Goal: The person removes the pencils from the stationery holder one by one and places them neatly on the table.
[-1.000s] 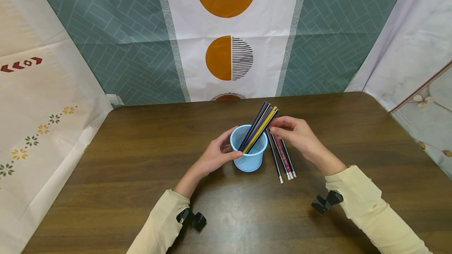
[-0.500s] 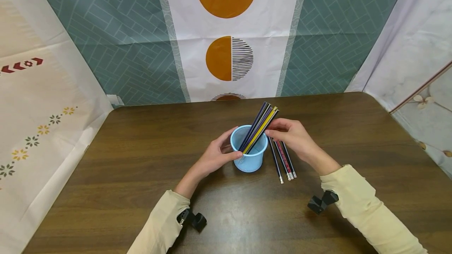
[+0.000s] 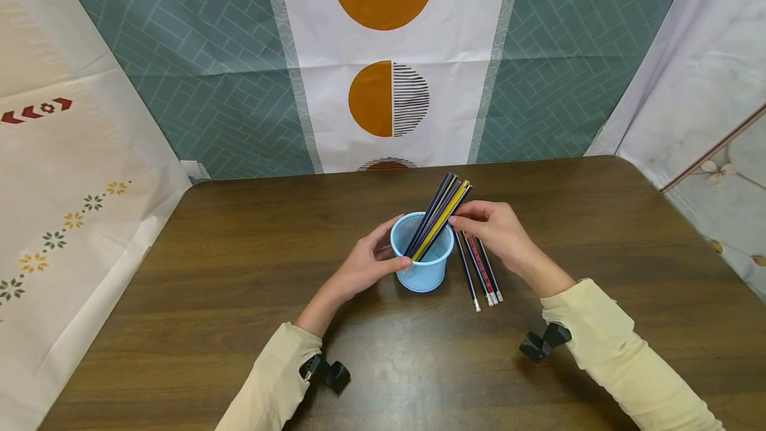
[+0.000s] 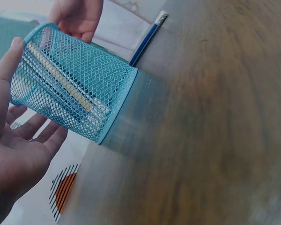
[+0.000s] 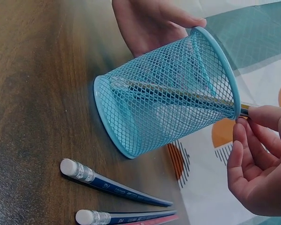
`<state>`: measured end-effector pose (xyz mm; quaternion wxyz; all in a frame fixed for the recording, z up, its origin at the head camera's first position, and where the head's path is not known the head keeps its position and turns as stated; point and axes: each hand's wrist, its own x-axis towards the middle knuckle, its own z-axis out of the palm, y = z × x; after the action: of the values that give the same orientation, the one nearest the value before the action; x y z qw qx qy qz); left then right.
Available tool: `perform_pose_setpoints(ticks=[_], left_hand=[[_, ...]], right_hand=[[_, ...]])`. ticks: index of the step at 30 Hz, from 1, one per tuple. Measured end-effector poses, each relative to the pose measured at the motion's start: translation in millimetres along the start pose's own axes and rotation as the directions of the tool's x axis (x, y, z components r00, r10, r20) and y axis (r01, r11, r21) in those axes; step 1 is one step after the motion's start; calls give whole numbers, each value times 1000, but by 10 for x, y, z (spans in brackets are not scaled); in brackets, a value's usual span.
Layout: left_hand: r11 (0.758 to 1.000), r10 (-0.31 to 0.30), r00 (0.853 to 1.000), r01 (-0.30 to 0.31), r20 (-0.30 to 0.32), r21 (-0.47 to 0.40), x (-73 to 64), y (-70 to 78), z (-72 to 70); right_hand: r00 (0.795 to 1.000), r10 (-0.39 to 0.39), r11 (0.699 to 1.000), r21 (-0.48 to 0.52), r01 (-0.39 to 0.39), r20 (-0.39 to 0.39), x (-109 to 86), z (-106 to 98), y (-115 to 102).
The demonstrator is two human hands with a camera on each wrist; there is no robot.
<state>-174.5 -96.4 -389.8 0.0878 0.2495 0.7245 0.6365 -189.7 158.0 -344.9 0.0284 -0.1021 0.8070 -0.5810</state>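
Note:
A light blue mesh pencil cup (image 3: 421, 278) stands upright on the brown table. My left hand (image 3: 371, 260) holds it from the left, thumb at the rim and fingers along the far side. Several pencils (image 3: 439, 215), dark, purple and yellow, lean to the right inside. At the right of the rim my right hand (image 3: 499, 230) pinches the pencil shafts between thumb and fingertips; in the right wrist view its thumb lies against them. Which pencils it grips cannot be told. Several loose pencils (image 5: 126, 189), dark blue and pink with white erasers, lie right of the cup, partly under that hand.
The wooden table (image 3: 251, 218) reaches back to a hanging teal and white cloth (image 3: 227, 98). Pale cloths (image 3: 84, 158) hang at the left and right sides. Each sleeve carries a black wrist camera (image 3: 326, 372).
My right hand has moved slightly left, from beside the leaning pencils to the cup's rim. The left hand and the cup have stayed in place.

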Motion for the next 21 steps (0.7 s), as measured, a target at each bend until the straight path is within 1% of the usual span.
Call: perform_pose_setpoints(ticks=[8, 21], left_hand=[[1000, 9, 1000, -9, 5, -10, 3, -10, -2], [1000, 21, 1000, -21, 2, -6, 4, -14, -6]], right_hand=[[1000, -20, 999, -28, 19, -16, -13, 9, -14], [997, -82, 997, -4, 82, -4, -41, -29, -69]])
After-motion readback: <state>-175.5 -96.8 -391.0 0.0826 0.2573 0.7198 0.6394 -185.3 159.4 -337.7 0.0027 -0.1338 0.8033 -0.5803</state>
